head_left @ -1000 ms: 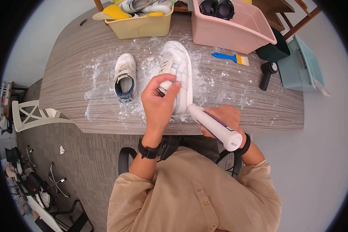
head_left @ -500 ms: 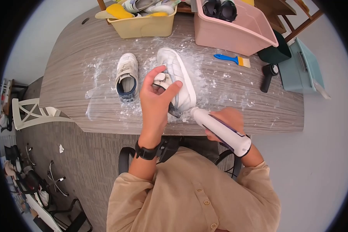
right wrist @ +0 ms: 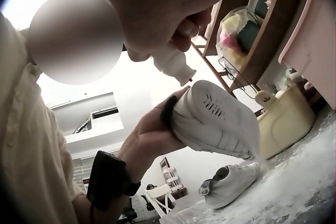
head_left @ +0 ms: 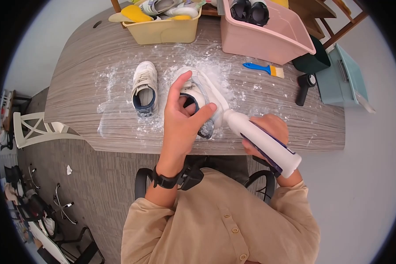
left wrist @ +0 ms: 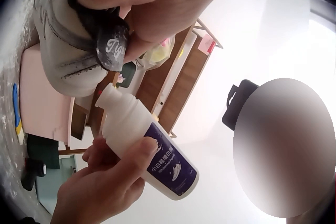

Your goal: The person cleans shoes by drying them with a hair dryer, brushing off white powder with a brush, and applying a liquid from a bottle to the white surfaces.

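My left hand grips a white sneaker at its ankle opening, thumb on the near side of the collar. The sneaker is tilted, and its dark heel tab shows in the left wrist view. My right hand holds a white bottle with a purple label reading "Whitening Agent". The bottle's narrow tip is right at the sneaker's heel end. To the left, the other white sneaker stands upright on the table, its navy lining showing.
White powdery smears cover much of the wooden table. At the back stand a yellow bin of shoes and a pink bin with black footwear. A blue-handled brush, a black handheld tool and a light-blue bin are at the right.
The held sneaker has come nearer me and rolled over, so its collar and heel tab now show. My right hand and the bottle have shifted right, the tip staying by the heel.
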Available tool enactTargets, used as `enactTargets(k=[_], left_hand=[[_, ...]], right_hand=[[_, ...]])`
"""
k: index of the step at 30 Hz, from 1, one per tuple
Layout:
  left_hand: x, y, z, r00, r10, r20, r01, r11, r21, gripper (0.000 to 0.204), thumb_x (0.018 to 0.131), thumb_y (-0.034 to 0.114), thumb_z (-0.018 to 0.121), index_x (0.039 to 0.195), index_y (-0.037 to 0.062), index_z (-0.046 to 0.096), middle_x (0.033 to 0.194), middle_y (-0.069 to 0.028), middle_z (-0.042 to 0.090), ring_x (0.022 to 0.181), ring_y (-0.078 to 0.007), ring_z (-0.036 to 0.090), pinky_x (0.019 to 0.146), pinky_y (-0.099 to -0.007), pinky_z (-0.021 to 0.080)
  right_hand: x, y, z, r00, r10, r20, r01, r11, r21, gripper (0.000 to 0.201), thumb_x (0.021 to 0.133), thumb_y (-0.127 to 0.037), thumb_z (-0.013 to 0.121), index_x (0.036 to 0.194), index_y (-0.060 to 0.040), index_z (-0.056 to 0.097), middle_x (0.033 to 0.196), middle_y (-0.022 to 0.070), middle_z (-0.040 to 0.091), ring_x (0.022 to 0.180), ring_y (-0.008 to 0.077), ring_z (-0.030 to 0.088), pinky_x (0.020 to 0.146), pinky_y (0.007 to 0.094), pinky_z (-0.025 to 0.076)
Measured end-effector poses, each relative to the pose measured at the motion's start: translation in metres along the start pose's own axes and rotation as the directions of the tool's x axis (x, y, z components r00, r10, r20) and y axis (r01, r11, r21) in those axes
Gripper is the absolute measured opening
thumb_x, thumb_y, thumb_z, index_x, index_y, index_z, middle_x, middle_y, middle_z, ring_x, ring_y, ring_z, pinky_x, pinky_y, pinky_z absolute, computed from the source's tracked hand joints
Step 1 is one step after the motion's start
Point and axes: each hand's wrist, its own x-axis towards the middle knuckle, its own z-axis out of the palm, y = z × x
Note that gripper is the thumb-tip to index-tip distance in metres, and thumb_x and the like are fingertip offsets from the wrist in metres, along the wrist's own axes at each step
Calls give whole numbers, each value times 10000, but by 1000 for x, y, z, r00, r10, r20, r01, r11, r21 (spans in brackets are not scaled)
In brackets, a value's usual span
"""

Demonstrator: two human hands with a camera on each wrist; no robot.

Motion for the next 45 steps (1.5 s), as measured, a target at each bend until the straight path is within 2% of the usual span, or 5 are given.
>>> enactTargets(k=[29,34,37,40,45], left_hand=[[10,-14,-13,975,-194,-109,157,946,-282,565,798,-32,611,1317,-43,387,975,-118,603,881,-160,610,781,-295,504],[10,15,-19,938,-339,-69,265,831,-489,480,837,27,511,1301,-50,414,1016,-127,605,941,-205,601,838,-322,491],[8,18,-34,979,-202,-30,180,921,-344,440,844,27,509,1274,-45,448,991,-104,610,932,-187,604,835,-321,494],[8,5,-34,999,-38,2,38,988,147,364,842,0,556,1205,6,527,910,-42,588,699,-59,552,621,-208,444],[14,-18,-28,957,193,216,-285,491,823,331,791,15,626,1115,79,606,653,19,445,538,-46,390,483,-220,328]], right_hand=[[-22,17,5,959,-278,56,282,955,-92,392,664,-52,680,1049,-4,626,744,68,607,568,192,546,486,284,410],[-39,30,10,982,-10,187,23,997,-72,320,663,-112,727,973,-55,666,707,67,618,561,208,568,510,296,434],[-46,36,12,952,189,-242,-152,975,165,254,726,-214,740,900,-45,666,724,70,647,587,197,603,559,315,473],[-59,48,-4,712,652,-261,-533,743,405,187,823,-168,678,934,-22,643,699,33,616,582,113,561,549,253,455],[-50,66,-30,582,801,-138,-570,523,634,420,876,-78,600,1272,3,483,677,41,593,538,47,487,474,200,371]])
